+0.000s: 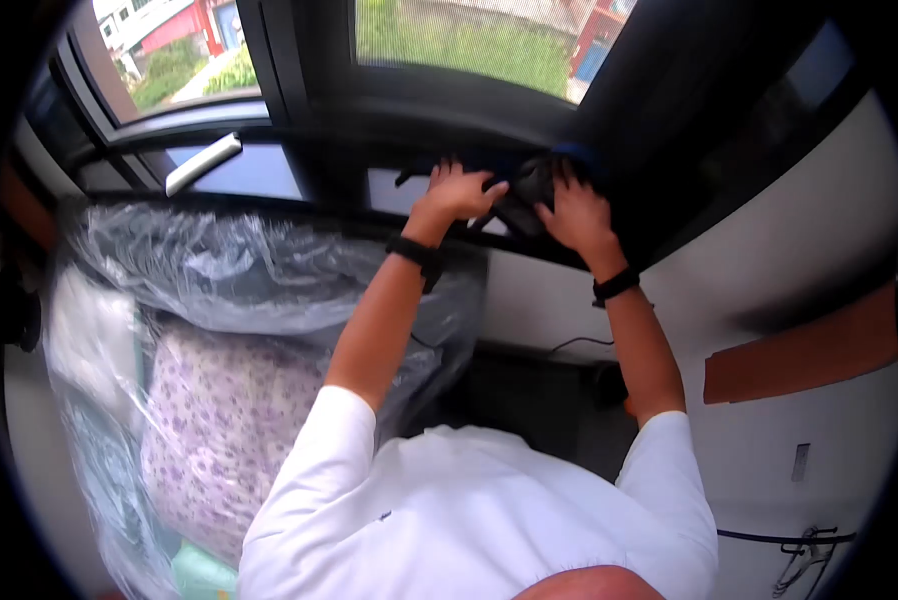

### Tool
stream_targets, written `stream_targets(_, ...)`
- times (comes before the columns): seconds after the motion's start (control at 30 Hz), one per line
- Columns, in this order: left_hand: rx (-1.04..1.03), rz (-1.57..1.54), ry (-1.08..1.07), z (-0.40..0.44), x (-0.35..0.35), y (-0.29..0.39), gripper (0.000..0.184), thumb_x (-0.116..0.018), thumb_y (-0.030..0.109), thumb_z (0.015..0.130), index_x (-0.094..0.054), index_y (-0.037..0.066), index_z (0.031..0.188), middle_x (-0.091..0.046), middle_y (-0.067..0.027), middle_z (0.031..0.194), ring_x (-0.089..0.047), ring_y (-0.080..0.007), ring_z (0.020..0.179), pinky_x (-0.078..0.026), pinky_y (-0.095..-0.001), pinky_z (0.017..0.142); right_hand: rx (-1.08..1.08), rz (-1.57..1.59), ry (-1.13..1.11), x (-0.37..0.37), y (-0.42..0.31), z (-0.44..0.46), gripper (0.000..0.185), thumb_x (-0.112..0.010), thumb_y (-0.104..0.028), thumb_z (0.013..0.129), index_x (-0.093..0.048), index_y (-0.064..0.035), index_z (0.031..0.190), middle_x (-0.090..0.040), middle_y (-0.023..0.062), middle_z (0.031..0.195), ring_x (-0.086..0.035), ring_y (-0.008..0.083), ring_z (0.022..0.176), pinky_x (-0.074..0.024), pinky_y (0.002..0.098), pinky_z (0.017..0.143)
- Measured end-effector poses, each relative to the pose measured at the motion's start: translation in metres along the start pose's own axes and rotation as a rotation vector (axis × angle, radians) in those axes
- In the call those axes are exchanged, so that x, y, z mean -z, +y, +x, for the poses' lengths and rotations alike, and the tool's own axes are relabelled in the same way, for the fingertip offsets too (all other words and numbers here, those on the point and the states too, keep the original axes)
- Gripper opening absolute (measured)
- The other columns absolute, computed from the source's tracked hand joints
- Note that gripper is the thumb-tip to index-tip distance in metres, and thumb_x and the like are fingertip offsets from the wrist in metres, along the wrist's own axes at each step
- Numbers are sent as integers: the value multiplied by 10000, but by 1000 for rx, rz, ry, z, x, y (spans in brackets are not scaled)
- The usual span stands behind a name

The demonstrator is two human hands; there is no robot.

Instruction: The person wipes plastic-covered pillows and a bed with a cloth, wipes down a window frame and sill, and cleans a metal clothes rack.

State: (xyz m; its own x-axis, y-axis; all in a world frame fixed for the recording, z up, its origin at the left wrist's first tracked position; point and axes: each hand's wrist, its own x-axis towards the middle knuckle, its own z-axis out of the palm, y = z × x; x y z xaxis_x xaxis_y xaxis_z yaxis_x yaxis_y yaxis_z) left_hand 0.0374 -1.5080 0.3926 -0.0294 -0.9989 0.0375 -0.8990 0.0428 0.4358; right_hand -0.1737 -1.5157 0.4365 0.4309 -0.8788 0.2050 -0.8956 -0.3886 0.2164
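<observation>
- Window (pixel 469 60): the landmark. Dark frame, greenery and buildings outside; its lower ledge runs across the upper part of the view.
- Clear plastic sheet (pixel 239 262): below the window, toward its left end, draped in loose folds over bedding.
- Floral cushion (pixel 231 420): farther below the window, under the plastic sheet; pale ground, purple pattern.
- Brown panel (pixel 804 345): on the pale wall, below and to the right of the window.
- White pillow (pixel 94 325): below the window's left end, beside the floral cushion, also under the plastic.
- Dark bundle (pixel 537 182): at the window ledge, between the two hands. It is probably a soft bag; the dark background hides its outline.
- Left hand (pixel 459 190): at the window ledge, palm down, on the left side of the dark bundle. Fingers extended, thumb set wide toward the bundle.
- Right hand (pixel 577 212): at the window ledge, against the right side of the dark bundle. Fingers reach over it, thumb on the near side; whether the grip is closed on the material cannot be told.
- White strip (pixel 203 165): at the window's lower left, slanted, well apart from the hands.
- Black wristbands (pixel 617 287): one on each wrist, just below the window ledge.
</observation>
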Motion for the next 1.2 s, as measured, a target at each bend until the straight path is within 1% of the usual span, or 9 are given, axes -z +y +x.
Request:
stream_targets(0.13, -24, -53, 125, -27, -2, -9, 634, -429, 611, 933, -568, 103, 1284, -345, -285, 1469, -267, -439, 1397, -173, -543, 1146, -34, 264, -99, 11, -16, -4, 571, -633, -408, 865, -510, -95, 1327, -583, 214, 1204, -568, 375, 1113, -481, 439, 942)
stream_targets(0.23, 18, -58, 190, -51, 25, -54, 632, -429, 589, 947, -581, 11, 1151, -394, -280, 1437, -301, -411, 1389, -174, -549, 1145, 127, 617, -78, -5, -30, -21, 504, -619, -399, 884, -545, -100, 1283, -597, 215, 1154, -576, 376, 1085, -448, 471, 968)
stream_targets(0.27, 66, -56, 322, -52, 17, -84, 647, -413, 601, 950, -576, 1, 1129, -411, -269, 1429, -297, -426, 1388, -167, -553, 1146, 125, 620, -80, -4, -38, -31, 504, -619, -399, 884, -545, -100, 1283, -597, 215, 1154, -576, 376, 1085, -448, 471, 968)
stream_targets(0.53, 203, -28, 182, -71, 52, -127, 681, -455, 609, 932, -551, -45, 1097, -327, -282, 1483, -243, -410, 1418, -167, -512, 1162, 134, 521, 229, -7, -137, -22, 425, -698, -397, 812, -618, -58, 1055, -649, 148, 995, -573, 367, 1069, -388, 513, 1011)
stream_targets(0.57, 189, 63, 269, -66, 44, -119, 658, -486, 580, 927, -531, -48, 1122, -337, -306, 1464, -259, -428, 1406, -183, -509, 1160, 149, 478, 311, -8, -145, -17, 376, -711, -307, 775, -610, -35, 1014, -645, 168, 1006, -596, 364, 987, -445, 445, 921)
stream_targets(0.73, 126, 224, 577, -46, 1, -129, 576, -519, 478, 929, -459, -26, 1202, -400, -352, 1393, -345, -480, 1344, -261, -511, 1126, 189, 489, 400, -27, -178, 18, 330, -700, -221, 710, -604, -43, 971, -647, 157, 977, -612, 369, 937, -458, 453, 894)
stream_targets(1.0, 296, 286, 420, -48, 48, -176, 609, -515, 467, 924, -430, -30, 1265, -401, -352, 1390, -356, -477, 1340, -310, -516, 1098, 220, 471, 307, -11, -211, 25, 294, -679, -273, 743, -683, -117, 992, -623, 103, 1025, -585, 318, 1023, -390, 503, 970)
stream_targets(1.13, 81, 770, 135, -51, 39, -153, 587, -486, 465, 932, -498, -37, 1235, -373, -350, 1414, -352, -503, 1328, -322, -521, 1088, 225, 515, 249, -4, -179, -7, 250, -650, -292, 767, -720, -119, 933, -619, 83, 1030, -574, 279, 1021, -390, 452, 941)
stream_targets(1.2, 64, 670, 226, -45, 14, -134, 616, -447, 478, 948, -516, -53, 1252, -368, -357, 1413, -339, -504, 1333, -308, -525, 1093, 203, 422, 112, 8, -140, -1, 268, -635, -284, 764, -736, -105, 936, -638, 97, 1032, -578, 274, 1037, -406, 443, 912)
